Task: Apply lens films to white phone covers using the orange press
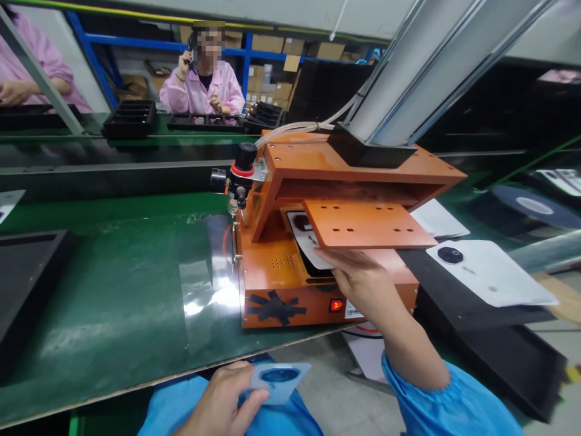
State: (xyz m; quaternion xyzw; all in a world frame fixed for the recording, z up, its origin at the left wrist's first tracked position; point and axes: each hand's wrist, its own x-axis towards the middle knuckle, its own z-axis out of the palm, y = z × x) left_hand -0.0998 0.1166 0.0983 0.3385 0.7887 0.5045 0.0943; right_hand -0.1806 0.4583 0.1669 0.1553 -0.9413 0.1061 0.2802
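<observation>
My right hand reaches into the orange press machine and its fingers pinch a white sheet part with a dark oval, lying under the orange drilled plate. My left hand is low over my lap, below the table edge, holding a small pale blue film piece between thumb and fingers. Both sleeves are blue.
A green belt carries clear film left of the machine and a black tray at far left. White sheets with black parts lie on black trays to the right. A person in pink sits across the line; another pink sleeve.
</observation>
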